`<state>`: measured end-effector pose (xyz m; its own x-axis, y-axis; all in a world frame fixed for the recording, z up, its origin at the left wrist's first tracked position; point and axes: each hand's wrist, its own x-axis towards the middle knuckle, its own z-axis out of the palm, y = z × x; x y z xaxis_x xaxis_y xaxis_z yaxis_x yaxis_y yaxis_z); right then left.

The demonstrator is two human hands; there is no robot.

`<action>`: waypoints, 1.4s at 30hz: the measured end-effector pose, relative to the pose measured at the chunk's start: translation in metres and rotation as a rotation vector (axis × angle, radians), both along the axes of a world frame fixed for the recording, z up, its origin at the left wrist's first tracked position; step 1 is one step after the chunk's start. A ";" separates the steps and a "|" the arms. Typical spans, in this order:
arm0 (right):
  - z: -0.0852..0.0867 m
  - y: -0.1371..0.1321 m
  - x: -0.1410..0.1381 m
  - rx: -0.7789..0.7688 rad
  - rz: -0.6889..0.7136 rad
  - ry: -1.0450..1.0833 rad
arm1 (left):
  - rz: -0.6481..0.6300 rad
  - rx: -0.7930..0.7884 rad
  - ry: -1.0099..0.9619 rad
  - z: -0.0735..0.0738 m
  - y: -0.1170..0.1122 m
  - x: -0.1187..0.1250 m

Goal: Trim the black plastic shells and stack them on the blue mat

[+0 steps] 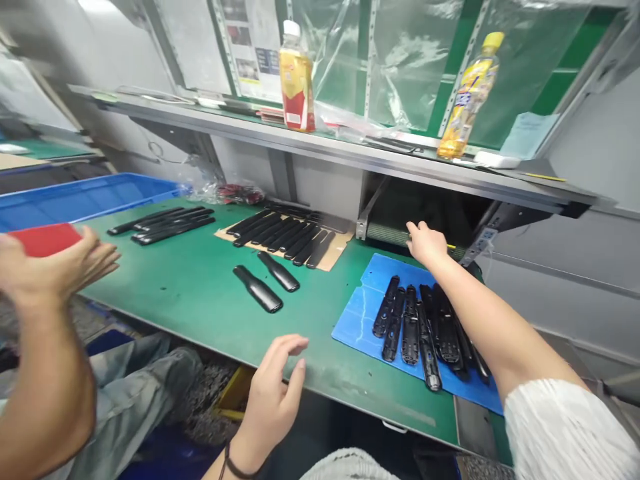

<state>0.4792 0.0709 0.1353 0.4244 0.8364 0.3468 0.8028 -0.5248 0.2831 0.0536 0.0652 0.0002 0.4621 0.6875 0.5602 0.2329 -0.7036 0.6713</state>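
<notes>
Just below the right fingers (417,233) lies a smooth blue plastic sheet (360,320) bearing matt black plastic casings (410,327); ahead of the left fingers (285,347), glossy black plastic pieces (257,290) rest on the scuffed, matt green tabletop (200,300).

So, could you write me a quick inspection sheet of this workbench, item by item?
Surface: green-topped workbench, with small dark specks.
Job's things: black plastic housings heaped on a blue mat; more in rows on a cardboard sheet; two lie directly on the green top.
Clutter: plastic bag with dark red contents; two drink bottles on the shelf.
Hands: right hand reaches by a green ribbed belt; left hand, open and empty, is over the bench's front edge. A co-worker's hand is by a red piece.
Cables: nothing seen.
Surroundings: blue crate; steel shelf; clear plastic sheeting.
</notes>
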 end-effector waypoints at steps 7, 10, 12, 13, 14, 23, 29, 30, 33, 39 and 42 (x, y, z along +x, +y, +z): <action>-0.016 0.011 0.019 0.032 -0.063 0.109 | 0.020 -0.014 0.025 -0.020 -0.013 -0.031; -0.004 0.016 0.019 0.083 -0.005 0.137 | 0.074 -0.079 0.031 -0.034 -0.011 -0.049; 0.012 0.016 0.014 0.139 0.055 0.155 | 0.089 -0.109 0.020 -0.035 -0.009 -0.055; 0.022 0.013 0.009 0.175 0.093 0.164 | 0.091 -0.112 0.015 -0.031 -0.008 -0.056; 0.031 0.009 0.001 0.214 0.136 0.174 | 0.092 -0.104 0.007 -0.025 -0.006 -0.055; 0.069 -0.086 -0.166 0.300 0.711 0.769 | -0.446 -0.477 -0.192 0.089 -0.014 0.014; 0.021 -0.139 -0.255 0.552 0.756 1.089 | -0.929 -1.268 -0.556 0.080 -0.060 0.016; 0.008 -0.146 -0.266 0.541 0.795 1.059 | -0.865 -1.299 -0.608 0.075 -0.068 0.008; -0.026 -0.162 -0.299 0.447 0.964 0.957 | -0.748 -1.279 -0.636 0.065 -0.091 -0.019; -0.045 -0.178 -0.353 0.715 0.940 1.005 | -0.641 -1.305 -0.647 0.064 -0.109 -0.074; -0.047 -0.182 -0.367 0.858 0.971 0.941 | -0.532 -1.350 -0.813 0.060 -0.098 -0.102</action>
<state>0.1125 -0.1111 0.0885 0.1968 0.6082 0.7690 0.6218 0.5290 -0.5776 -0.0485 -0.0333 0.0605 0.6929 0.7175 -0.0717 -0.5194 0.5656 0.6406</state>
